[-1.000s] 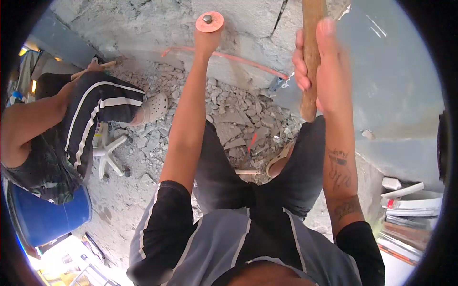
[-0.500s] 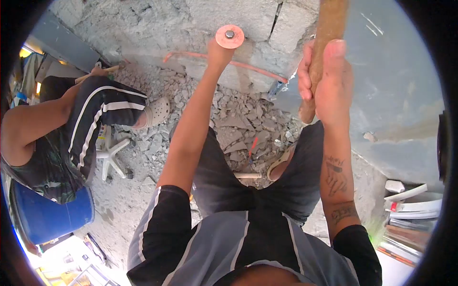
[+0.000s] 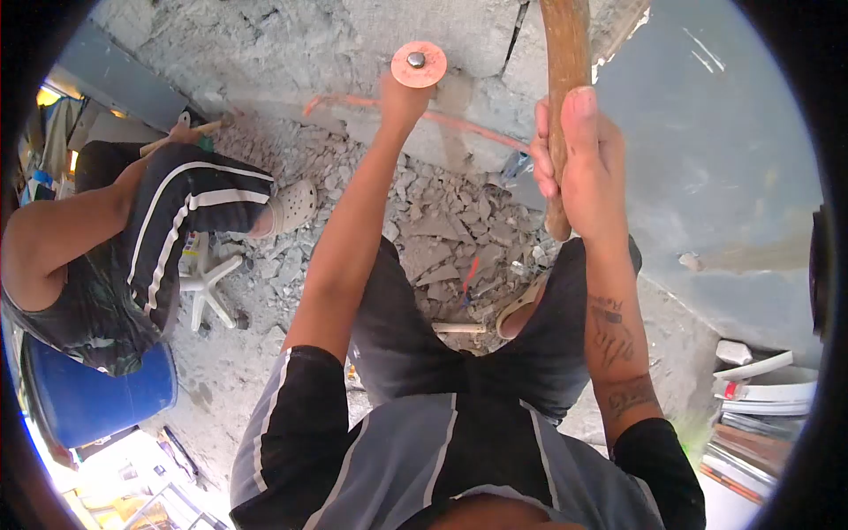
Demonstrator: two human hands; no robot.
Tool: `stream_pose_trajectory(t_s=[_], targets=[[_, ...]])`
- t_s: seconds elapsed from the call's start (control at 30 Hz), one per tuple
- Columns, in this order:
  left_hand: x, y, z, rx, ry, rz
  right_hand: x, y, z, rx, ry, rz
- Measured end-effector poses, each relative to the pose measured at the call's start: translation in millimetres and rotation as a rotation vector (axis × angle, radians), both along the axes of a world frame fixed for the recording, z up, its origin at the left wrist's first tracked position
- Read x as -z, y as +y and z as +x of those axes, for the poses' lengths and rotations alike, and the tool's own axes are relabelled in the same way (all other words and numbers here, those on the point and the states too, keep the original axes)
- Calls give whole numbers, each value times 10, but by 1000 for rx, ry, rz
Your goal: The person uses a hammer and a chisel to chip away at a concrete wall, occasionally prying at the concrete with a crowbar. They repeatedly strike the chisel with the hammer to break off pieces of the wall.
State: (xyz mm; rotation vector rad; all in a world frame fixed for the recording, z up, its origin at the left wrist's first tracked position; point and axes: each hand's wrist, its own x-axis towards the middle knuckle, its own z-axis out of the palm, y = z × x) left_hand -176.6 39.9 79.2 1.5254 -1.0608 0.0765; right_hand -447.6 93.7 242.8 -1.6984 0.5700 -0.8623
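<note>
My left hand [image 3: 406, 104] is closed around a chisel [image 3: 416, 60], just under its round salmon-coloured guard; the metal striking end pokes through the disc's middle. The chisel's shank and tip are hidden below the hand, close to the rough concrete wall [image 3: 291, 53]. On the right, my right hand [image 3: 590, 172] grips the wooden handle of a hammer [image 3: 568, 53], thumb lying along the wood. The handle's butt sticks out below the fingers, and the hammer's head is beyond the top edge of the view.
Broken concrete rubble [image 3: 442, 225] covers the floor along the wall. An orange conduit [image 3: 477, 131] runs across the wall's base. At left, another person [image 3: 132, 194] sits holding a wooden-handled tool near a blue drum [image 3: 106, 389]. Stacked boards [image 3: 751, 433] lie at right.
My right hand and the hammer handle have swung left, nearer the chisel. My left hand and the chisel have shifted only slightly left and up.
</note>
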Motion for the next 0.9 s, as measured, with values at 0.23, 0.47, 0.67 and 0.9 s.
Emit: stream_pose_trajectory(t_s=[0.23,0.47,0.67,0.9], targets=[[59,-39,52,-45,-107,-28,402,-131,180,68,22,-117],[-72,-171,-80,-39,-116,-119,213,-356,203,101,536,-135],[-59,-229,-41,-136,-71,-85,-246,67,97,27,-101,-109],[-260,-339,-96,-89,73,33,217,-201,257,62,541,37]])
